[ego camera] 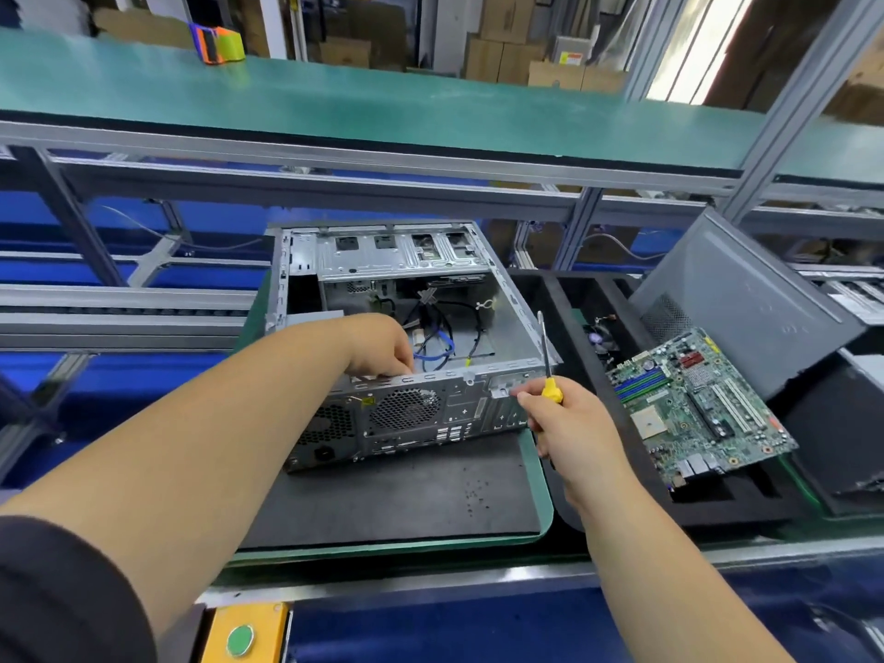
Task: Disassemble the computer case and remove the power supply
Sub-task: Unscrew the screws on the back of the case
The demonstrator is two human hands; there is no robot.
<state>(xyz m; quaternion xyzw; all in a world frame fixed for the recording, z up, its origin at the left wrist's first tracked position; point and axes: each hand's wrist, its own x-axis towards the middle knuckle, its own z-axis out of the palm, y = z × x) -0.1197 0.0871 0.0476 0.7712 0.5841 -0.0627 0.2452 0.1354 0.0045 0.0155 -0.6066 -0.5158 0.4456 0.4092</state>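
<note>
Computer case [406,337] lies on its side on a dark mat [382,500], side panel off, rear panel toward you. The mat sits on the green bench [543,514].

Your left hand [378,346] reaches over the rear top edge of the case at its left corner, fingers curled down over the rim; whether they grip the rim or something inside is hidden by the hand itself. The power supply [330,428] is still in the case at that near-left corner, with its vent grille and mains socket showing on the rear panel directly below your left hand.

Your right hand [569,423] holds a yellow-handled screwdriver [546,361], fingers wrapped round the handle, shaft pointing up and slightly away. The hand hovers just beside the right end of the rear panel, near the expansion-slot bracket; the tip touches nothing.

Inside the case: loose black cables and a blue cable [437,349] on the floor, drive bays at the far end.

To the right, a green motherboard [693,409] lies in a black foam tray [622,500]. Behind it a grey side panel [746,299] leans tilted.

Near edge, lower left: a yellow box with a green button [240,639].
</note>
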